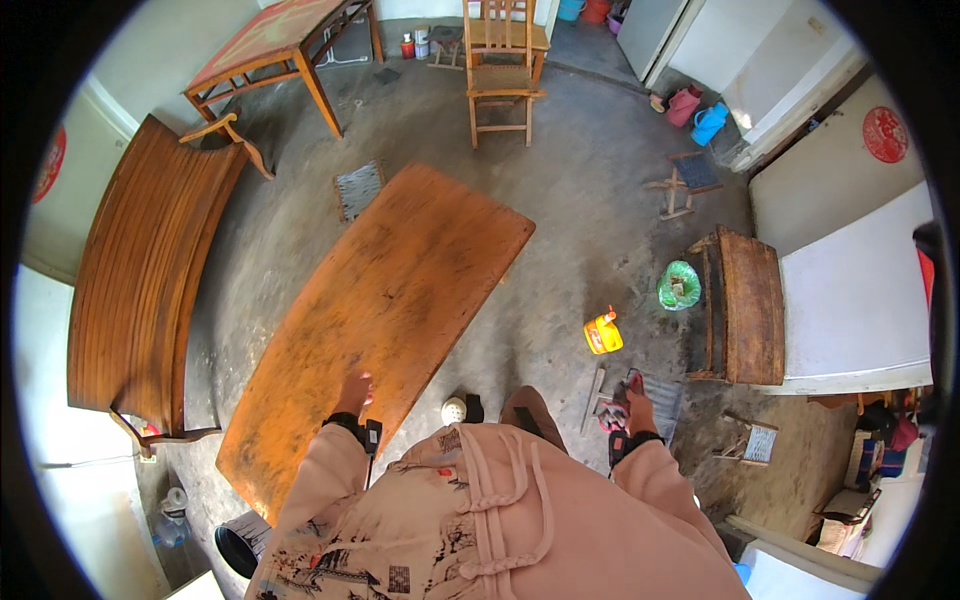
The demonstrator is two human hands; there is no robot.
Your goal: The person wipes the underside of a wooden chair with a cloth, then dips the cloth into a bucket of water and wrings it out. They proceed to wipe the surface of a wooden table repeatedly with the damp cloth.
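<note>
My left hand (357, 391) is over the near end of a long wooden table (390, 277), close to its right edge; whether it touches the top or holds anything small is not clear. On the right, my right hand (637, 401) is closed on a crumpled red and dark cloth (615, 414), above a folding stool with a grey seat (664, 401). A yellow jug with an orange pump top (604, 334) stands on the floor just beyond that stool.
A slatted wooden bench (150, 277) lies left of the table. A green-lined bin (679, 286) stands by a wooden cabinet (752, 304) at the right. Farther off are a wooden chair (501, 79), a red-topped table (259, 37) and small folding stools (694, 172). A dark bucket (241, 541) is at lower left.
</note>
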